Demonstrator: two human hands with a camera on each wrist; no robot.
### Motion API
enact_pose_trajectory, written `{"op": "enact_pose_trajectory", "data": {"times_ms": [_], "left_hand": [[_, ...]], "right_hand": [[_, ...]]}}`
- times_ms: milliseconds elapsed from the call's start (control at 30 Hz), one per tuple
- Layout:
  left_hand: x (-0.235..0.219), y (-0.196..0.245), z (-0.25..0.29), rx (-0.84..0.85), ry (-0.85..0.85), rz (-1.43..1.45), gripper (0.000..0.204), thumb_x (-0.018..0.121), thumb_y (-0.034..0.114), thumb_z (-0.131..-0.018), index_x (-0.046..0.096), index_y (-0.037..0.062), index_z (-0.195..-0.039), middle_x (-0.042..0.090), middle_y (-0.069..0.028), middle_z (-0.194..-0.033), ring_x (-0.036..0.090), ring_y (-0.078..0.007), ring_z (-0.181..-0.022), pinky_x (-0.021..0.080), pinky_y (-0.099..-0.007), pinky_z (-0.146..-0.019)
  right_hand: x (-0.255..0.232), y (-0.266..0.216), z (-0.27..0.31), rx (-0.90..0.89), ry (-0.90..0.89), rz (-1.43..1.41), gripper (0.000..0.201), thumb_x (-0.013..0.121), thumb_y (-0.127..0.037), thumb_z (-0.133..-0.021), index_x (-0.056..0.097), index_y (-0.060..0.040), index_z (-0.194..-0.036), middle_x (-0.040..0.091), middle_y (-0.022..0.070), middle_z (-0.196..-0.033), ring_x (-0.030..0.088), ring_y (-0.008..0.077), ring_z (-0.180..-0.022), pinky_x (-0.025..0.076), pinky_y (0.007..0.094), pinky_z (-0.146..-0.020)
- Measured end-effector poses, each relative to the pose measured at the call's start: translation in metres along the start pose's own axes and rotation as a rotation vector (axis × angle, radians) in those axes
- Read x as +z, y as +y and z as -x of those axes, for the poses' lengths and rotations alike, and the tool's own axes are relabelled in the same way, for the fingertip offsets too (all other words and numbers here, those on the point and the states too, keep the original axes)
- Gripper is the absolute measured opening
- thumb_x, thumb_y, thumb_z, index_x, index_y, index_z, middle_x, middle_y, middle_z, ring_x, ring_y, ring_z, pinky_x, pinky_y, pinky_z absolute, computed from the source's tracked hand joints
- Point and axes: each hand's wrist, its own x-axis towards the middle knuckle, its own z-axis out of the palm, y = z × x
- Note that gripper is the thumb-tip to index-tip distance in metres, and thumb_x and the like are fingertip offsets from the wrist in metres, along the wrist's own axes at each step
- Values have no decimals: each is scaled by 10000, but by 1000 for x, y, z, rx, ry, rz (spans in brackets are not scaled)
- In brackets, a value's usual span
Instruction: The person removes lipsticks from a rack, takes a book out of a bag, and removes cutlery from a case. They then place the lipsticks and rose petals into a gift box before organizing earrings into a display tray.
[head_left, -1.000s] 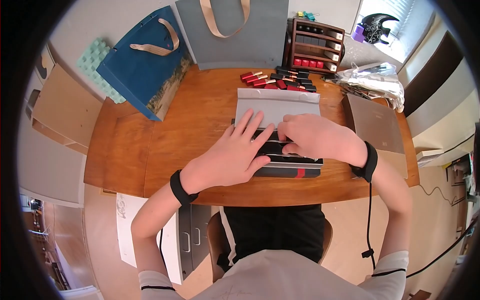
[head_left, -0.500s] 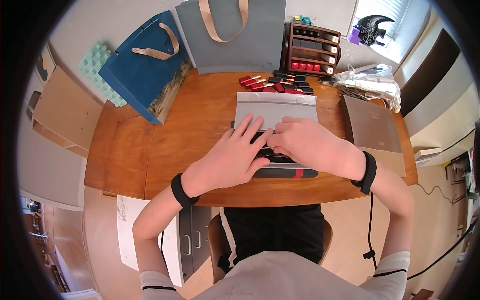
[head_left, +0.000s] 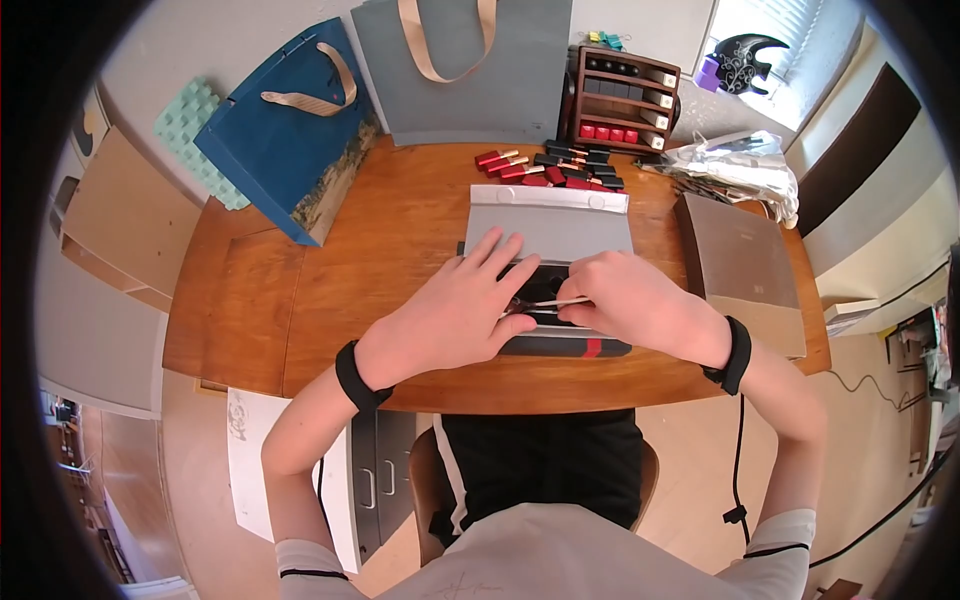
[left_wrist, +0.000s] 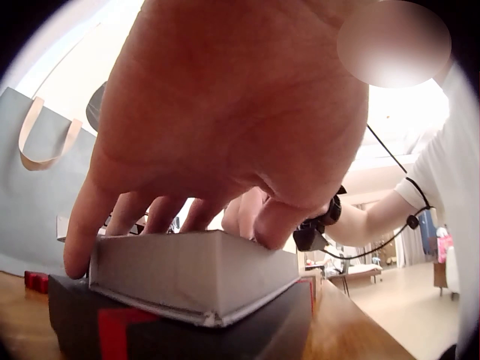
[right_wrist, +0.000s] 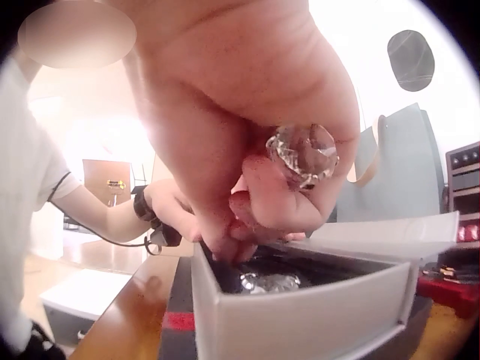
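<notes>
A grey-white box (head_left: 565, 220) with its lid folded back and a black interior sits on a dark box with a red stripe (head_left: 592, 347). My left hand (head_left: 440, 315) rests spread over its left end, the fingers straight; in the left wrist view that hand (left_wrist: 232, 112) arches over the box corner (left_wrist: 157, 266). With curled fingers my right hand (head_left: 645, 310) pinches a thin, light stick (head_left: 557, 303) above the interior. In the right wrist view a clear faceted end (right_wrist: 304, 155) shows against the palm, and another faceted piece (right_wrist: 270, 282) lies inside the box.
Red and black lipsticks (head_left: 520, 172) lie behind the box, before a wooden rack (head_left: 620, 100). Blue (head_left: 285, 130) and grey (head_left: 475, 80) bags stand at the back. Right of the box are a brown box (head_left: 740, 250) and a silvery wrapped bundle (head_left: 735, 165).
My right hand first moved left toward my left hand, then back right and slightly nearer my body. The thin stick now shows between the hands. My left hand has barely moved.
</notes>
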Motion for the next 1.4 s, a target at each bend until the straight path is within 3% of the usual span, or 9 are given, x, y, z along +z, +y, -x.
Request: {"op": "enact_pose_trajectory", "data": {"times_ms": [167,367,567,667,733,900,967,1133,1400], "left_hand": [[-2,-1,0,-11,5,32,710,684,377,-972,412,9,-1515,400,-271,-1570,338,-450,-1491,389,-510,-1159],[-9,-1,6,-89,58,151,787,731,332,-942,352,13,-1553,484,-256,-1521,438,-400,-1440,411,-453,-1148],[-21,-4,17,-179,35,373,862,758,252,-919,266,28,-1590,557,-216,-1470,538,-387,-1349,441,-411,-1120],[-19,-8,20,-191,37,406,843,770,271,-912,306,55,-1582,535,-192,-1503,545,-383,-1348,455,-408,-1106],[-19,-7,20,-143,54,335,704,741,273,-936,412,21,-1505,526,-219,-1493,518,-401,-1359,451,-426,-1114],[-9,-13,21,25,88,185,444,699,284,-972,630,-30,-1279,498,-221,-1513,455,-382,-1421,442,-421,-1132],[-8,-15,22,56,101,139,401,691,301,-978,687,-46,-1179,501,-218,-1510,451,-373,-1427,446,-418,-1127],[-8,-20,25,47,80,165,409,705,332,-965,705,-45,-1123,482,-209,-1540,426,-367,-1455,434,-411,-1134],[-4,-28,33,12,102,66,410,687,330,-985,641,-21,-1192,422,-219,-1584,392,-386,-1475,387,-428,-1168]], "right_hand": [[-1,5,-8,-20,-78,16,130,698,-121,-859,680,-8,-798,631,167,-771,642,393,-749,511,468,-702],[2,7,-2,-122,-83,10,158,656,-157,-895,590,-13,-894,619,162,-882,639,391,-763,509,475,-701],[-27,2,7,-7,-206,-34,270,563,-256,-989,587,8,-934,623,218,-747,652,431,-785,515,501,-731],[-51,9,13,65,-212,-51,308,510,-292,-1022,569,-2,-939,618,235,-729,645,446,-790,501,509,-735],[-61,28,20,23,-53,-73,299,480,-297,-1030,538,-9,-976,601,239,-760,615,450,-778,486,506,-722],[-80,65,17,350,247,-151,315,434,-255,-1051,526,45,-1019,582,169,-711,636,278,-687,499,426,-656],[-70,104,12,398,274,-89,325,439,-251,-1052,543,53,-1004,601,158,-714,641,264,-654,507,416,-634],[-64,129,-9,723,95,-162,296,479,-248,-1046,599,19,-1001,636,110,-790,689,202,-655,570,349,-650],[-48,152,-39,877,-47,-33,317,494,-218,-1022,609,72,-1077,702,206,-940,755,312,-749,629,377,-597]]}}
